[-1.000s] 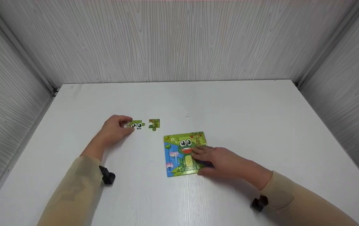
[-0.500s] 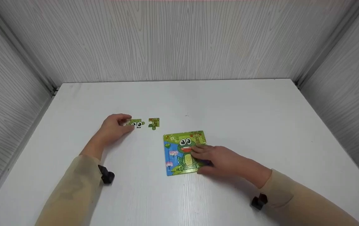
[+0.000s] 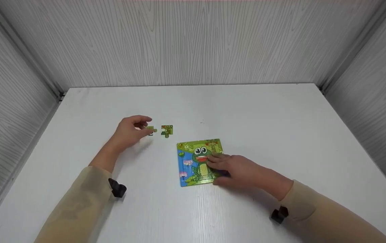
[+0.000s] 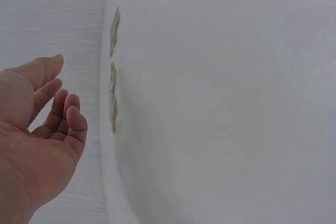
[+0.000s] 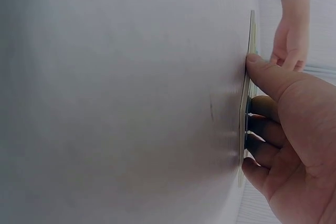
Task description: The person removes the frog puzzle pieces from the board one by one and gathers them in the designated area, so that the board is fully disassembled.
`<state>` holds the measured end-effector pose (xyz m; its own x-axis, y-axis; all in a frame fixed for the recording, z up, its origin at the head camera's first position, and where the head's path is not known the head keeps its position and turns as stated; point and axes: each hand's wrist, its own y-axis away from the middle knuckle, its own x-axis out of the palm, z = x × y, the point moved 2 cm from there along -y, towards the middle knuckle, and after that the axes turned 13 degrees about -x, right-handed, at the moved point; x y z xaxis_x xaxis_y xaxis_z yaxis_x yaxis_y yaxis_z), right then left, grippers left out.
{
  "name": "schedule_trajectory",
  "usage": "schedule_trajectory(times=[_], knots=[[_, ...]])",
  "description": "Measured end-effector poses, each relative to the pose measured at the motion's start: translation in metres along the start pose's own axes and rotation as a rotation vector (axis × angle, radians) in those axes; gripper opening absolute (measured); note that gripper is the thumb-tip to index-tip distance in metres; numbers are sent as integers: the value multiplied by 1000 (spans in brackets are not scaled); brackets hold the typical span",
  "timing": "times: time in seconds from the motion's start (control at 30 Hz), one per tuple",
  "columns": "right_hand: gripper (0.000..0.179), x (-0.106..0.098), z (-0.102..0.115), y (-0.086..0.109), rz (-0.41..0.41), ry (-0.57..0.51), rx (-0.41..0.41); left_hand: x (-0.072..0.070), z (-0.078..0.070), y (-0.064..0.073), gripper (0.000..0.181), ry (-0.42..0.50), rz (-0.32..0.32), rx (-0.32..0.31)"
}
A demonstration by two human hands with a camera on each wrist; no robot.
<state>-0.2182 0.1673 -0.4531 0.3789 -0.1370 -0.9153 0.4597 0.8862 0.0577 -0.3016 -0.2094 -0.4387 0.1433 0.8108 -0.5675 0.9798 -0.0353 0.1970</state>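
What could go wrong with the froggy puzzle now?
The right hand rests on the frog puzzle, so a push might slide it. The left hand hovers by the nearer loose jigsaw piece, holding nothing; it could bump that into the other loose jigsaw piece close beside it.

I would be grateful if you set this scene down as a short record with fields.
Surface: white table
Backdrop: pale wood-grain panel
Main item: square frog puzzle, lying picture side up
Right hand: fingers resting on the puzzle's right side
Left hand: raised above the loose pieces, holding nothing
Loose pieces: two; green left piece, partly hidden by the left hand, and green right piece, apart from it
Sleeves: tan, both arms
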Motion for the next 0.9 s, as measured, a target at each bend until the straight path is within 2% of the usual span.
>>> schedule_trajectory(times=[0.23, 0.4, 0.5, 0.63, 0.9], knots=[[68, 0, -2, -1, -4, -8, 3, 33, -37, 9, 45, -57, 134, 99], [68, -2, -3, -1, 2, 0, 9, 61, -50, 13, 48, -136, 239, 186], [67, -2, -3, -1, 1, 3, 8, 75, -53, 13, 50, -174, 282, 214], [68, -1, -3, -1, 0, 1, 6, 86, -51, 9, 51, -219, 321, 227], [68, 2, -4, -1, -10, 1, -11, 92, -44, 6, 55, -280, 379, 198]])
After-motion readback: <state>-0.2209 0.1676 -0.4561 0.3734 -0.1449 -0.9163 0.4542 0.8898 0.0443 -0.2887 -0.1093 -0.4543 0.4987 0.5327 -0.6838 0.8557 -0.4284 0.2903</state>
